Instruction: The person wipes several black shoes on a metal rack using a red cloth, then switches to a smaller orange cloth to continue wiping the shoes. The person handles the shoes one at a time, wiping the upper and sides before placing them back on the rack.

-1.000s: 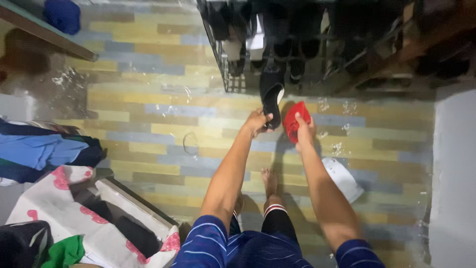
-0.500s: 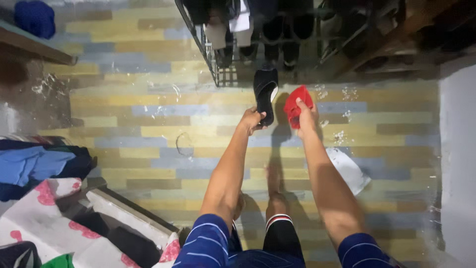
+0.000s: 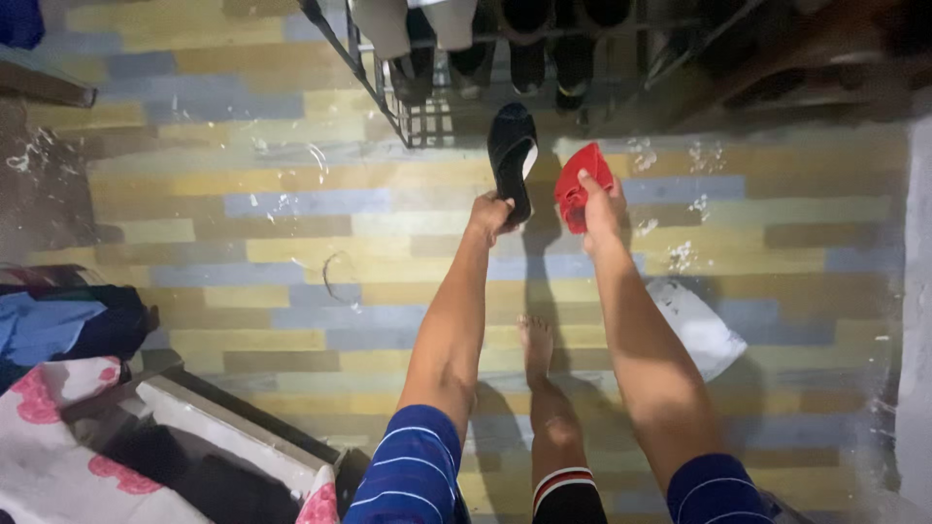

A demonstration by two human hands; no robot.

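While the left hand is closed around a black slipper's heel, the right hand grips a red slipper, both just before the shoe rack; open striped floor lies leftward.

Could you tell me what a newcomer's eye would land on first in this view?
Probably the bright red slipper in the right hand, upper centre, beside the black slipper gripped by the left hand. Just beyond them stands a dark wire shoe rack, on a floor of striped, multicoloured planks.
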